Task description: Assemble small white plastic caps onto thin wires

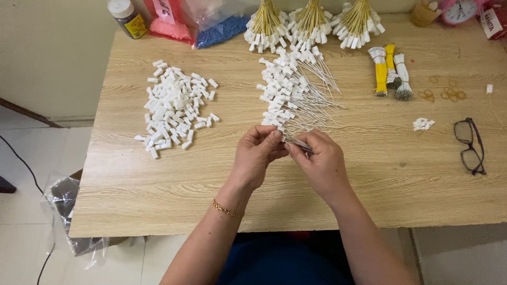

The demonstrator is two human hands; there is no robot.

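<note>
At the near edge of the wooden worktop [158,200], the left hand [257,155] and right hand [320,161] meet, fingertips pinched together on a small white plastic piece with a thin wire [297,142] held between them just above the surface. A gold bracelet [228,210] circles the left wrist.

Just beyond the hands lies a pile of wired white pieces [290,92], wires fanning to the right. To the left sits a heap of loose white plastic blocks [177,108]. On the right, black glasses [470,145] rest near a tiny cluster of white bits [422,124] and several rubber bands [446,94].

Farther back are 3 tied bundles [390,71], 1 yellow and 2 white. Along the far edge stand 3 bunches of gold wires with white ends [309,21], a clear bag of blue beads [222,29], a red-pink bag [169,21], a dark bottle with a white cap and yellow label [129,18], and a pink clock [458,10].
</note>
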